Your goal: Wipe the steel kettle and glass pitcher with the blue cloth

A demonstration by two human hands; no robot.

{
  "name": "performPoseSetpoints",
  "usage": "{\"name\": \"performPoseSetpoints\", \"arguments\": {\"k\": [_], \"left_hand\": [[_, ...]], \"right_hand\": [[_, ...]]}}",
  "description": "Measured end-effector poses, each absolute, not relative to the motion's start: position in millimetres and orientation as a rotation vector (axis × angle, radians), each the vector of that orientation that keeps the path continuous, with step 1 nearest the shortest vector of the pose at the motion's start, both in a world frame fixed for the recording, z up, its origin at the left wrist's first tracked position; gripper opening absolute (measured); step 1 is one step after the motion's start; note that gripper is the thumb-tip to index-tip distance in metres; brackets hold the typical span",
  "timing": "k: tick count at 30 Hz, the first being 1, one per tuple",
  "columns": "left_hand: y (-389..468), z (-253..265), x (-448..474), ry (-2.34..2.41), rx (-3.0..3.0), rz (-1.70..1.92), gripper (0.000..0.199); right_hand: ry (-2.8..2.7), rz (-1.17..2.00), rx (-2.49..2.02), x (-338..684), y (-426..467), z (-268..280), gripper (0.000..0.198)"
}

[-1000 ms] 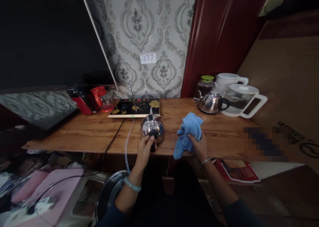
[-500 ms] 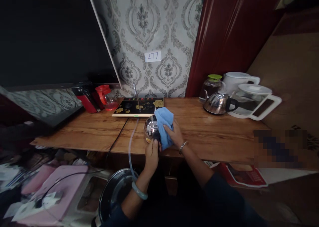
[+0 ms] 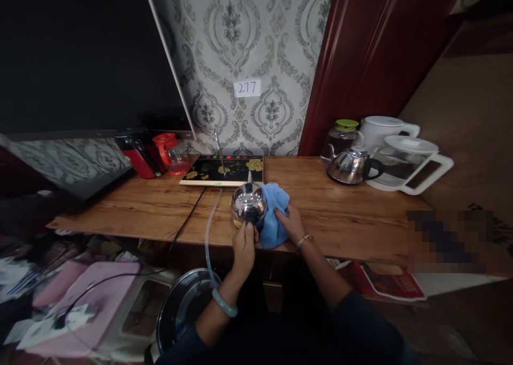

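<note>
A shiny steel kettle [image 3: 242,200] with a black lid knob and a black handle is at the front of the wooden table, its spout pointing away from me. My left hand [image 3: 243,247] is closed around the kettle's handle. In my right hand [image 3: 292,222] is a bunched blue cloth [image 3: 274,223], pressed against the kettle's right side. The fingers of that hand are partly sunk in the cloth. Behind the kettle lies a black electric tea stove [image 3: 204,171] with gold flowers and an upright metal water tap [image 3: 219,150].
At right stand a second steel kettle [image 3: 347,167], a lime-lidded glass pot [image 3: 339,140] and white-handled jugs [image 3: 404,167]. Red-and-black flask [image 3: 138,156] and red-topped jug [image 3: 172,154] stand left. A clear hose [image 3: 208,242] runs to a pot [image 3: 168,311] below the table edge [image 3: 120,232].
The blue cloth and my right hand have shifted right and slightly down, off the kettle's top, so its lid and spout now show. My left hand stays on the handle.
</note>
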State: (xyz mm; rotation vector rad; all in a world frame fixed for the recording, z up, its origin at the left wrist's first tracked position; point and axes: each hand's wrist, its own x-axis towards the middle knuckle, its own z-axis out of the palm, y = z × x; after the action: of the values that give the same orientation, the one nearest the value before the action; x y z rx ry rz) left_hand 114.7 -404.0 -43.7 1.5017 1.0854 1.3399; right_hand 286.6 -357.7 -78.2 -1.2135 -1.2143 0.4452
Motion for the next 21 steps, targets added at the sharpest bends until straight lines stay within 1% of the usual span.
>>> {"name": "performPoseSetpoints", "arguments": {"k": [3, 6, 10, 14, 17, 21], "left_hand": [[-404.0, -42.0, 114.2, 1.072, 1.509, 1.343, 0.056], [-403.2, -40.8, 113.4, 1.063, 1.532, 1.322, 0.059], [-397.2, -43.0, 107.8, 1.058, 1.532, 1.312, 0.062], [-385.9, -47.6, 95.1, 1.023, 1.493, 1.29, 0.062], [-379.1, -49.7, 86.7, 1.008, 1.478, 1.252, 0.061], [-377.3, -50.8, 84.0, 1.013, 1.479, 1.251, 0.062]], "right_hand": [[-1.231, 0.421, -1.226, 294.7, -358.4, -83.0, 0.029], [-1.191, 0.471, -1.266, 303.1, -357.9, -77.7, 0.033], [-1.112, 0.447, -1.229, 306.8, -353.9, -47.2, 0.043], [-1.268, 0.432, -1.083, 298.1, -340.4, -10.3, 0.048], [-1.453, 0.561, -1.019, 288.5, -325.2, -0.1, 0.048], [-1.428, 0.708, -1.05, 283.5, -310.7, -8.9, 0.052]]}}
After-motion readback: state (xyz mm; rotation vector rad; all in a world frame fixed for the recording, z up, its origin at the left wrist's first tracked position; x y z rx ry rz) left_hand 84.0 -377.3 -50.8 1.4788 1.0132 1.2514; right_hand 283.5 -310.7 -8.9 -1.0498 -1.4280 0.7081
